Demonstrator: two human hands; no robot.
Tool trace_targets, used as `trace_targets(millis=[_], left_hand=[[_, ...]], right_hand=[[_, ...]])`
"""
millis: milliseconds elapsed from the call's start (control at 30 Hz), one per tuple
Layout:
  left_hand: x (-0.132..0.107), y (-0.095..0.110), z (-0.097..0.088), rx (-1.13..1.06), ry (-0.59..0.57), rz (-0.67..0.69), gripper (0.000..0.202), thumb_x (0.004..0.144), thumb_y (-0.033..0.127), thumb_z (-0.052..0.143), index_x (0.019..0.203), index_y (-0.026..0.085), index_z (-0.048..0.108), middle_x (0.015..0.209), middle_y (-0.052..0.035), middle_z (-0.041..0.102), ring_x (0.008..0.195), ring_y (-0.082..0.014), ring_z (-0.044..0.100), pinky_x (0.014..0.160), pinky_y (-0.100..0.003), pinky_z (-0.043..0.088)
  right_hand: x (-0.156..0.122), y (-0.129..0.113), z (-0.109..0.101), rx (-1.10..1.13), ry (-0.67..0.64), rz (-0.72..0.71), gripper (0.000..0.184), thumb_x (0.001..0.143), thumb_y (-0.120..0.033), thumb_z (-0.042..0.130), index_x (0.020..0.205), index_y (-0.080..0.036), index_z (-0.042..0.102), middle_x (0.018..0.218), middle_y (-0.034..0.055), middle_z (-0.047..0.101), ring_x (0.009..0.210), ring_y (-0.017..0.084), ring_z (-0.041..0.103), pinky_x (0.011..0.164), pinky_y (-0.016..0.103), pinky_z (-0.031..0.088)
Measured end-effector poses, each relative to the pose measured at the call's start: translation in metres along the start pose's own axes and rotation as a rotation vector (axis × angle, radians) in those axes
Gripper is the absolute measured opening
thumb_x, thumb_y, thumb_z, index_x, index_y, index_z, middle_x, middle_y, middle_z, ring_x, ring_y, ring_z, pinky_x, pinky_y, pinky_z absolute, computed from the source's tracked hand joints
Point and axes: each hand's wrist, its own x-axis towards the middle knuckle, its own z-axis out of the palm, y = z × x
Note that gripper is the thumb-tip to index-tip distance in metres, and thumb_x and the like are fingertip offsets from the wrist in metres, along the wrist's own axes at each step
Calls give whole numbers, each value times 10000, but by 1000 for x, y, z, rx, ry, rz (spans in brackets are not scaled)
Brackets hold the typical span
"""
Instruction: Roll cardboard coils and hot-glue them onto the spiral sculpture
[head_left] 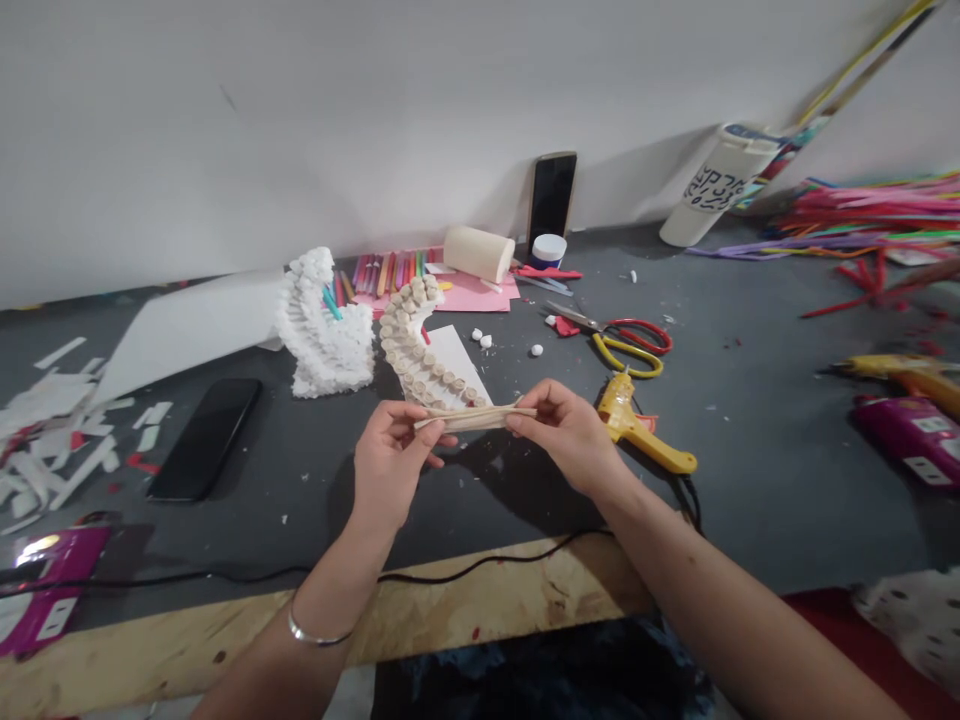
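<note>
My left hand (394,450) and my right hand (566,435) pinch opposite ends of a creased beige paper strip (472,419), stretching it level above the grey tabletop (720,480). Just beyond the strip, a curved row of rolled beige paper coils (412,345) rests on a white card (450,360), close to my left fingers. To the left stands a white fringed paper arch (322,330). A yellow hot glue gun (637,425) lies just right of my right hand, and red-handled scissors (607,335) lie farther back.
A black phone (204,440) lies left among white paper scraps (52,420). Another phone (551,195) leans on the wall beside a beige paper roll (478,253). Colored pipe cleaners (862,210), a second glue gun (892,375) and a black cable (480,560) lie about.
</note>
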Motion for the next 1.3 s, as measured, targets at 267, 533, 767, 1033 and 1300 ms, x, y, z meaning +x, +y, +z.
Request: trace_targets(millis=[267, 533, 767, 1033, 1300], left_hand=[[7, -3, -7, 109, -44, -73, 427, 697, 382, 784, 1050, 165, 682, 790, -39, 731, 706, -176, 693, 507, -213, 538], [8, 10, -15, 318, -171, 154, 170, 754, 343, 716, 789, 185, 664, 813, -13, 681, 728, -143, 612, 678, -238, 491], [-18, 12, -36, 866, -407, 633, 128, 880, 235, 568, 883, 225, 695, 876, -46, 710, 851, -199, 624, 783, -314, 446], [-35, -17, -47, 1161, -589, 913, 181, 935, 145, 509, 814, 172, 641, 829, -43, 670, 766, -175, 547, 650, -308, 368], [-41, -18, -49, 1105, -567, 696, 205, 956, 256, 523, 865, 183, 692, 861, -41, 670, 791, -176, 550, 670, -327, 354]], right_hand=[[1, -3, -4, -137, -74, 42, 326, 735, -362, 738, 1022, -216, 686, 736, -30, 626, 661, 121, 555, 636, 263, 424], [-2, -18, -14, -382, -115, -254, 107, 812, -311, 658, 834, -206, 661, 887, 30, 662, 853, 173, 598, 808, 330, 452], [-30, -33, -26, -939, -317, -716, 156, 893, -205, 586, 761, -211, 669, 816, 53, 633, 794, 183, 523, 767, 342, 424], [-53, 7, -39, -1169, -489, -776, 221, 965, -193, 495, 882, -205, 700, 810, 56, 640, 765, 180, 497, 727, 331, 366], [-58, 13, -44, -1082, -364, -631, 201, 956, -243, 536, 839, -181, 687, 839, 74, 683, 780, 197, 513, 746, 349, 414]])
